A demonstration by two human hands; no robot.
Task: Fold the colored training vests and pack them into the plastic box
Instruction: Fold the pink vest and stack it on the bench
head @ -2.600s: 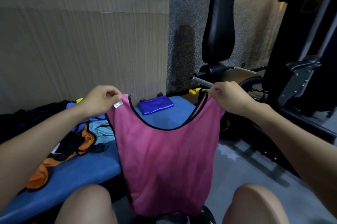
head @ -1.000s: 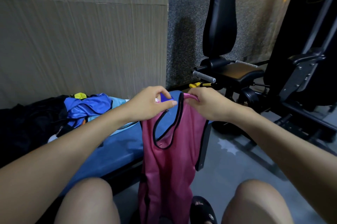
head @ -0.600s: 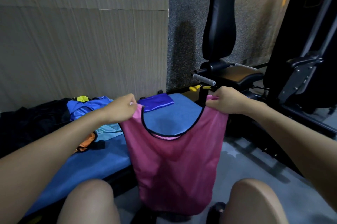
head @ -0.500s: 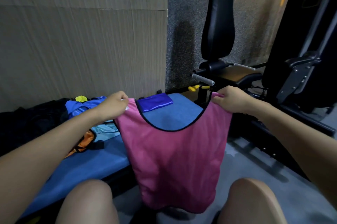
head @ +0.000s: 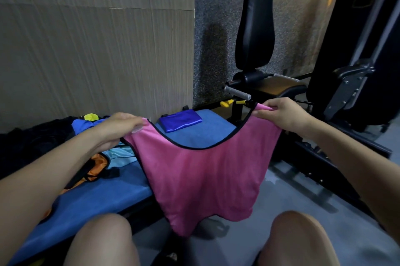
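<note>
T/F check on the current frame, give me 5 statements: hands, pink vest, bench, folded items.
1. Both hands pinch the pink vest at its shoulders: left hand, right hand. True.
2. The vest lies flat on the blue bench. False: it hangs in the air, spread between the hands.
3. A folded dark blue vest lies at the bench's far end. True.
4. The plastic box is beside the bench. False: no box is visible.
5. The vest's neckline trim is white. False: it is black.
</note>
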